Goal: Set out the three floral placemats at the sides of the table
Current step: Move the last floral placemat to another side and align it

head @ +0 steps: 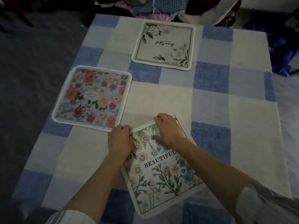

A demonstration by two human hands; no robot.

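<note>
Three square floral placemats lie on a table with a blue-and-cream checked cloth (210, 101). A rose-patterned placemat (92, 96) sits flat at the left side. A pale placemat with script lettering (164, 45) lies flat at the far side. Nearest me, a daisy placemat printed "BEAUTIFUL" (161, 175) lies rotated askew. My left hand (120, 140) grips its far left edge, fingers curled on the rim. My right hand (166, 129) holds its far corner, with the thumb pressed on top.
A heap of clothes and fabrics (155, 7) is piled beyond the table's far edge. Dark bedding (32, 62) lies to the left of the table. Blue material (284, 46) sits at the right.
</note>
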